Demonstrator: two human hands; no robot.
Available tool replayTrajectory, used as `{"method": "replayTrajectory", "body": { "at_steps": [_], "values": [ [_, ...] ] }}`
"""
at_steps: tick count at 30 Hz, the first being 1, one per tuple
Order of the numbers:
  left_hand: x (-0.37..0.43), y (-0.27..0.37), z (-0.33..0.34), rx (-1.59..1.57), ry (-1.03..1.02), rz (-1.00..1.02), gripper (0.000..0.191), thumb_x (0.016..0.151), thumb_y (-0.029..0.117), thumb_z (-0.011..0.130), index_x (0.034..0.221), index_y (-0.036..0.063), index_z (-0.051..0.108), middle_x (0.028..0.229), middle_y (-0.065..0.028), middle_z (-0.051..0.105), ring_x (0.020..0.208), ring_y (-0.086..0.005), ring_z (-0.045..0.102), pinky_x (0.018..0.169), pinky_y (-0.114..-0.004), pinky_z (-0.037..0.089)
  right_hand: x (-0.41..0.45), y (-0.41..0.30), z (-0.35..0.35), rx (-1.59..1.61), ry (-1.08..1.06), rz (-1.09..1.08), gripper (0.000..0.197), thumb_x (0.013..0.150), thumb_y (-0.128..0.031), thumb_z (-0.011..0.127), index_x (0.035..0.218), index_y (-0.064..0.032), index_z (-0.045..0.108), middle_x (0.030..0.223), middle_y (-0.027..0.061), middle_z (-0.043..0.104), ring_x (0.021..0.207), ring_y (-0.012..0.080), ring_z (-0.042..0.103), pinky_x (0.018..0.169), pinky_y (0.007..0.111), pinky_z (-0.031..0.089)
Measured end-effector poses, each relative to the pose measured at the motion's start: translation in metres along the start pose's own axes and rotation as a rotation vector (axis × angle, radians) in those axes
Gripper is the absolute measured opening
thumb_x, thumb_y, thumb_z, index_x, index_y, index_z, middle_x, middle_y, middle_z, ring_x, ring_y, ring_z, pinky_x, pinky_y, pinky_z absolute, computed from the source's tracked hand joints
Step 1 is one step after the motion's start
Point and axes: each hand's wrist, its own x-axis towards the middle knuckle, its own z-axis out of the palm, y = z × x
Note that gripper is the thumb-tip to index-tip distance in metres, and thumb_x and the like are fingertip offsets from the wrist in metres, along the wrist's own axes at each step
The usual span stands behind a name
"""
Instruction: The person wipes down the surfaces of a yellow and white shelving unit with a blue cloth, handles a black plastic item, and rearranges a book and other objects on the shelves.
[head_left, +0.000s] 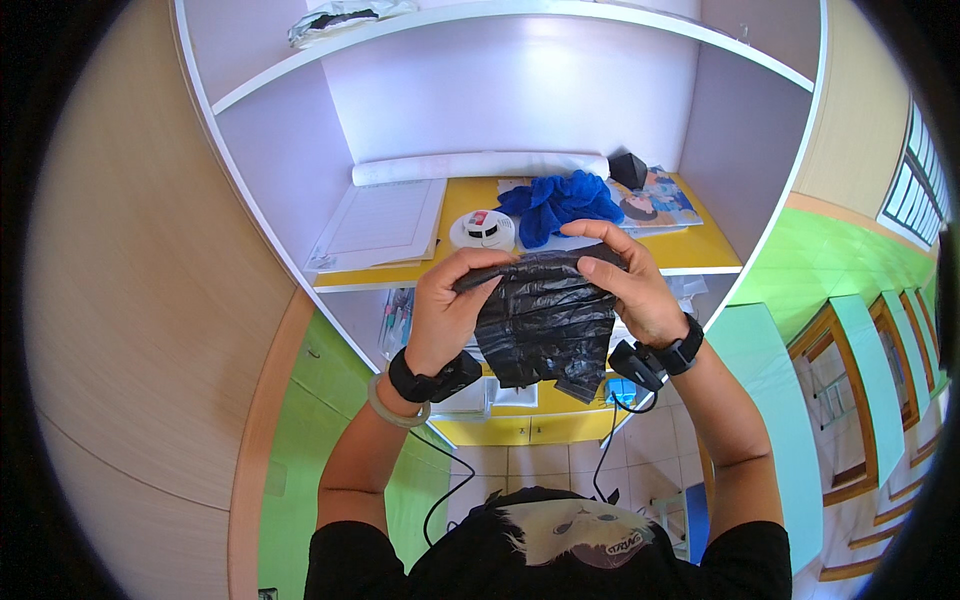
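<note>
A crinkled black plastic bag (551, 322), partly folded along its top edge, hangs between my two hands. My left hand (457, 300) pinches its upper left corner between thumb and fingers. At the upper right, my right hand (630, 285) grips the bag with the thumb on its front, the index finger raised and curved. Just behind the bag, on the yellow shelf (469, 196), lie a round white smoke detector (484, 230) and a crumpled blue cloth (559, 204).
The shelf also holds papers (382, 225), a long white roll (480, 166), a black faceted object (628, 171) and an illustrated booklet (660, 202). Black cables (450, 495) hang from the wrist devices. Pale green tables (765, 420) stand at right. Yellow cupboard doors (525, 430) are below.
</note>
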Motion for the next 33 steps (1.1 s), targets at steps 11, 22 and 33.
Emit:
{"method": "replayTrajectory", "body": {
  "at_steps": [11,22,33],
  "values": [
    [-0.001,-0.006,-0.002,-0.106,-0.112,-0.055,0.043,0.08,-0.007,0.06,0.122,0.0024,0.058,0.115,-0.0115,0.063,0.107,-0.0191,0.059,0.095,-0.03,0.044,0.001,0.004,0.0,-0.044,0.025,-0.051,0.045,0.082,0.009,0.064,0.122,-0.008,0.055,0.102,0.0006,0.064,0.09,0.0067,0.059,0.082,0.023,0.049],
    [-0.001,-0.013,-0.002,-0.483,-0.099,-0.42,0.056,0.085,0.01,0.07,0.134,0.0012,0.043,0.117,-0.0081,0.058,0.104,-0.0136,0.056,0.094,-0.028,0.045,0.0,0.0,0.0,-0.275,0.093,-0.132,0.046,0.08,0.011,0.064,0.121,-0.0077,0.056,0.1,0.0025,0.063,0.093,0.0076,0.058,0.084,0.023,0.049],
    [-0.004,-0.016,0.002,-0.298,0.037,-0.284,0.021,0.088,0.008,0.066,0.106,-0.0001,0.058,0.097,-0.0027,0.064,0.088,-0.0071,0.058,0.081,-0.023,0.048,0.0,0.007,-0.001,-0.135,0.025,-0.066,0.05,0.079,-0.003,0.074,0.125,-0.0065,0.054,0.11,0.0052,0.059,0.098,0.0113,0.058,0.086,0.025,0.049]
  ]
}}
